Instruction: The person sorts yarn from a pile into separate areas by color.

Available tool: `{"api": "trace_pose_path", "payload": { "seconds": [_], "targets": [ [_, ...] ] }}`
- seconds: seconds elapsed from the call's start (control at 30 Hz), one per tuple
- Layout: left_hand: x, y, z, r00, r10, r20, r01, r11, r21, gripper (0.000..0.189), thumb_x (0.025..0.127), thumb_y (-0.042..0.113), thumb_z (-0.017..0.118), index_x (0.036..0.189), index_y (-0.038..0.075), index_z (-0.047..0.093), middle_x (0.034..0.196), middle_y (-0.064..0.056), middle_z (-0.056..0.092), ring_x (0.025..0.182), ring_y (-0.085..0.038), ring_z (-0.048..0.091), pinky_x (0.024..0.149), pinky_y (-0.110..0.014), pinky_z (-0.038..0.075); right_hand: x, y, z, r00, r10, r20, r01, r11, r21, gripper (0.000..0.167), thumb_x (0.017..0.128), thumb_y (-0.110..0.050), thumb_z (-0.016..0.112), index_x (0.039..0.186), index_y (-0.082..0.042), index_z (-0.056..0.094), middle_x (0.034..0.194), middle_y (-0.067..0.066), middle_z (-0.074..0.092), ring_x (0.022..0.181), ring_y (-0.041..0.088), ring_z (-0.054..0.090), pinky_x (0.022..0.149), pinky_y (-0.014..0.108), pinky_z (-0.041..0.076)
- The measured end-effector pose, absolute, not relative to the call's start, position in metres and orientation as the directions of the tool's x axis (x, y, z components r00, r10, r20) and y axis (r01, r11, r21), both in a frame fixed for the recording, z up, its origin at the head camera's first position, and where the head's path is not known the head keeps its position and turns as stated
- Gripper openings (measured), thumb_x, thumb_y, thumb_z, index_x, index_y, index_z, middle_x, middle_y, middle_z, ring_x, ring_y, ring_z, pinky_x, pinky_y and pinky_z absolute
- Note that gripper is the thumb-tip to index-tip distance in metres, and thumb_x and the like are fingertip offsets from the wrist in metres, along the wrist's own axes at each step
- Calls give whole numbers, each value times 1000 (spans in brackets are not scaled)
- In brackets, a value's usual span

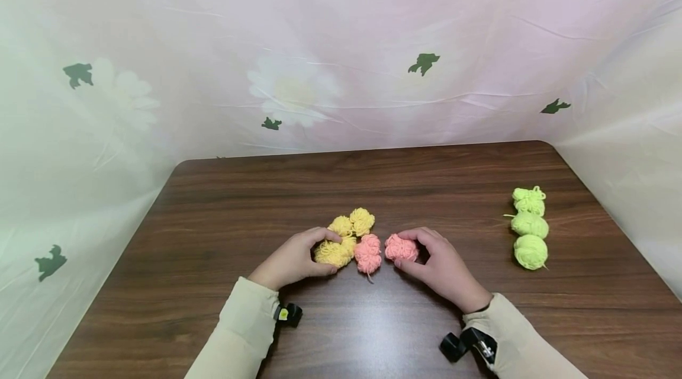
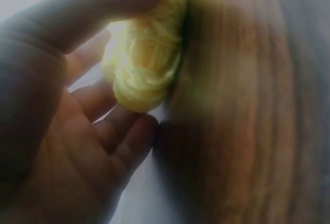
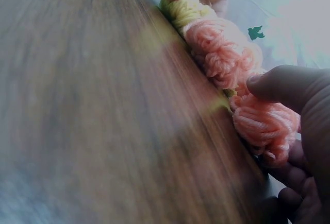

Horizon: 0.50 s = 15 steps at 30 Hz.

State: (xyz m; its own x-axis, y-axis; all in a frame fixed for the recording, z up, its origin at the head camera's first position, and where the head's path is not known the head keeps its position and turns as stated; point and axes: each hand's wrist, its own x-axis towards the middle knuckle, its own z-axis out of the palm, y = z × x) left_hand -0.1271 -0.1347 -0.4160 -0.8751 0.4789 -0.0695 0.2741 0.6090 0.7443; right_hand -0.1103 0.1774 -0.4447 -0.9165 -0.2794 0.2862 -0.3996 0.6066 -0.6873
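Note:
My left hand (image 1: 293, 259) grips a yellow yarn ball (image 1: 331, 255), thumb on its near side and fingers along its far side. The left wrist view shows that yellow ball (image 2: 147, 62) close up, low over the wood. Two smaller yellow yarn balls (image 1: 362, 221) sit just behind it. My right hand (image 1: 444, 267) holds a pink yarn ball (image 1: 401, 247) between thumb and fingers. Between the hands lies another pink yarn bundle (image 1: 367, 253) with a loose tail, beside the yellow yarn. In the right wrist view, the held pink ball (image 3: 263, 123) overlaps that bundle (image 3: 224, 51).
Several light green yarn balls (image 1: 530, 251) stand in a row on the right side of the dark wooden table (image 1: 224, 207). A pale curtain (image 1: 346, 23) with flowers and green bird-like shapes hangs behind the table and along both sides.

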Motion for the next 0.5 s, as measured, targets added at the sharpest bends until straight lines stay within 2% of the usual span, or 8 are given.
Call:
{"api": "trace_pose_path", "payload": {
  "seconds": [0.33, 0.5],
  "targets": [
    [-127, -138, -414, -877, 475, -69, 272, 610, 744, 39, 81, 17, 80, 116, 28, 66, 125, 5, 65, 118, -13, 57, 102, -41, 45, -111, 178, -444, -921, -278, 273, -389, 608, -692, 42, 78, -19, 87, 116, -16, 70, 113, -6, 69, 112, 19, 60, 96, 43, 44],
    [-128, -140, -414, -883, 468, -44, 276, 592, 757, 41, 79, 12, 75, 114, 30, 66, 120, 7, 65, 99, -13, 57, 87, -35, 48, -111, 178, -444, -920, -280, 274, -391, 609, -690, 42, 78, -19, 87, 116, -16, 70, 112, -5, 69, 112, 19, 60, 95, 42, 44]
  ]
}}
